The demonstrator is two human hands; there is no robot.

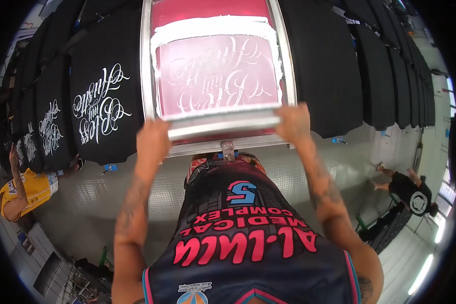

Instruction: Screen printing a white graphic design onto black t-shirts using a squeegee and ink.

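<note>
Dark sleeveless jersey (pixel 253 202), below silver-framed pink mesh screen (pixel 213 63). Left hand (pixel 153 139) and right hand (pixel 293 124): curled closed on opposite ends of silver metal squeegee (pixel 223 126), across screen's lower part (white ink (pixel 213 26) near screen's top).

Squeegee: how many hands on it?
2: the left hand grips the left end of the squeegee, the right hand its right end, over the pink screen. No other hand shows on it.

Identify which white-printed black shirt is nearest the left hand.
The black shirt immediately left of the printing screen, close to the left hand. Its white lettering looks largest; the other printed shirts lie farther left.
</note>
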